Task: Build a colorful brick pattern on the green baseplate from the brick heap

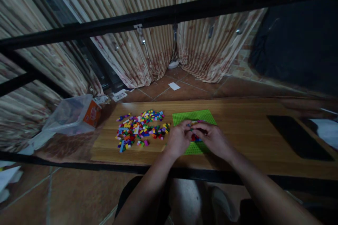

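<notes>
A bright green baseplate (203, 115) for building bricks lies on the wooden tabletop in front of me. Over its middle, my left hand (179, 137) and my right hand (213, 136) meet with fingertips pinched together. Small coloured toy bricks (194, 137) show between and under the fingers, red and blue ones among them; the fingers hide most of their shapes. Which bricks sit on the plate and which are in my fingers is hard to separate. To the left of the plate spreads a loose pile of many-coloured toy bricks (144, 126).
A clear plastic box (71, 116) with an orange label stands left of the wooden tabletop (245, 123). On the right lies a flat black panel (298, 137). A black metal bar (158, 15) crosses above the far side, with curtains (148, 52) behind it.
</notes>
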Demonstrator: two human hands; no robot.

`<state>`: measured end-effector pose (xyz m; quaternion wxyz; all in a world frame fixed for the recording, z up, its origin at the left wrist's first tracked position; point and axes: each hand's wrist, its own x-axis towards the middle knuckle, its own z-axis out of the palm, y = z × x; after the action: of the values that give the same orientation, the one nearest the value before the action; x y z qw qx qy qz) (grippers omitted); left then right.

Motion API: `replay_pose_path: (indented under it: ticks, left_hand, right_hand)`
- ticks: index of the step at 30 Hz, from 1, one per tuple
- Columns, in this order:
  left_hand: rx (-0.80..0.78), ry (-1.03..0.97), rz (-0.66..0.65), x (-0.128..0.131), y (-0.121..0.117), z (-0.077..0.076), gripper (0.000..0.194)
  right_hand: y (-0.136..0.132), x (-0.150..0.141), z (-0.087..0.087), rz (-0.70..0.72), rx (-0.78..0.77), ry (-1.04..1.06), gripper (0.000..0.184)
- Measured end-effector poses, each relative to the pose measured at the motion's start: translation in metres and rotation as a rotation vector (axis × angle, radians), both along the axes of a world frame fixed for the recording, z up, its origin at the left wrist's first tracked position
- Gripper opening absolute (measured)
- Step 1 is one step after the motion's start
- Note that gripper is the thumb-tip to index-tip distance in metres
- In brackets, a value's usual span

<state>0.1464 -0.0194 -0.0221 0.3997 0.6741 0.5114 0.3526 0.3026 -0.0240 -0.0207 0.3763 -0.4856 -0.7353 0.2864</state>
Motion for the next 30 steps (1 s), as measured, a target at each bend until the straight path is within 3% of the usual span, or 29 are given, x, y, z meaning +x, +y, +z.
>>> replay_pose_path:
  ticks: [6,10,14,17,23,30]
  left_hand:
    - [0.078,0.161,0.021,-0.012,0.002,0.009,0.04]
    - [0.059,0.368,0.187,-0.058,0.011,0.018,0.037]
    - [-0.036,0.63,0.328,-0.111,0.014,0.022,0.031]
    - [-0.068,0.674,0.404,-0.131,0.011,0.022,0.034]
    - [-0.017,0.71,0.31,-0.128,0.009,0.014,0.038]
    - [0.016,0.729,0.201,-0.12,0.014,0.007,0.041]
  right_hand:
    - [0.0,-0.003,-0.002,-0.013,0.019,-0.077,0.022]
    - [-0.004,-0.02,-0.002,-0.002,0.05,-0.137,0.02]
    - [-0.01,-0.046,-0.003,0.122,0.081,-0.261,0.022]
    - [-0.011,-0.063,-0.006,0.171,0.097,-0.395,0.023]
    - [-0.003,-0.085,-0.015,0.161,0.122,-0.581,0.021]
    - [0.002,-0.093,-0.018,0.122,0.103,-0.585,0.016]
